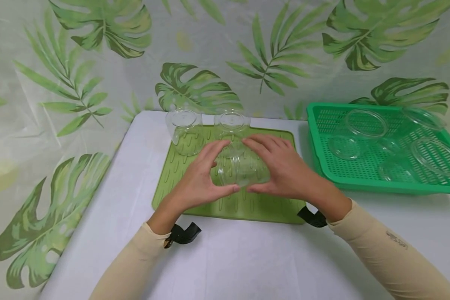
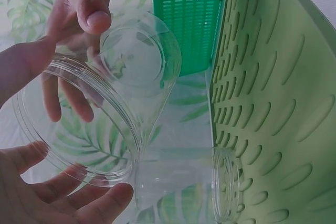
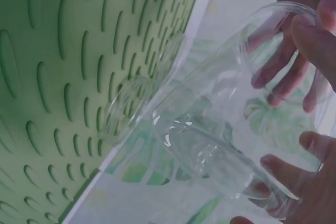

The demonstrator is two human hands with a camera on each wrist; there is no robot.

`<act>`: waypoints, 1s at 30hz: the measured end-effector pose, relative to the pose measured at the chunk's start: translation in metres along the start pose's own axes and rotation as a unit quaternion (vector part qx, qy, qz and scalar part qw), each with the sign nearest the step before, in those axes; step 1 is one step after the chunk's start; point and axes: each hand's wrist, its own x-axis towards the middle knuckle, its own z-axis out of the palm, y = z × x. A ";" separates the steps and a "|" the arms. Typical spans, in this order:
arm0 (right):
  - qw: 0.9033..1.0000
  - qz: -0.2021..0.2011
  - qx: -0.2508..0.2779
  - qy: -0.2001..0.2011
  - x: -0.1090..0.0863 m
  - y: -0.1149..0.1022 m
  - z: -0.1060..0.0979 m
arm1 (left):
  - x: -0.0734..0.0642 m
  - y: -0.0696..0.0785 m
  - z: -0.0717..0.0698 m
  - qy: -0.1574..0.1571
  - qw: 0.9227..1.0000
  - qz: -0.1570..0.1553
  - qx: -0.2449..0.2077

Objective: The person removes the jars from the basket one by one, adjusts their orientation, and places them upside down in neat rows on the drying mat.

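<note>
I have the clear jar point(image 1: 252, 171) tipped sideways over the green mat point(image 1: 262, 208) — left hand point(image 1: 196, 179) curled round its rimmed end, right hand point(image 1: 286, 168) gripping the other. Two more jars point(image 1: 187, 135) stand behind it; right of the mat, the green basket point(image 1: 367, 186) sits on the table point(image 1: 247, 262).

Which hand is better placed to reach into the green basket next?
Probably the right hand: it's nearer the green basket. The left hand is farther across. Both currently hold the clear container, though.
</note>
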 end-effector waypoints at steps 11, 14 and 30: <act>0.999 0.013 0.032 0.027 -0.008 0.013 -0.009 | -0.006 0.002 -0.013 0.010 0.999 -0.012 -0.029; 0.999 0.014 0.041 0.024 -0.010 0.015 -0.010 | -0.008 0.001 -0.016 0.010 0.999 -0.009 -0.035; 0.987 0.042 0.156 -0.009 -0.016 0.015 -0.009 | -0.014 0.004 -0.022 0.016 0.996 0.003 -0.083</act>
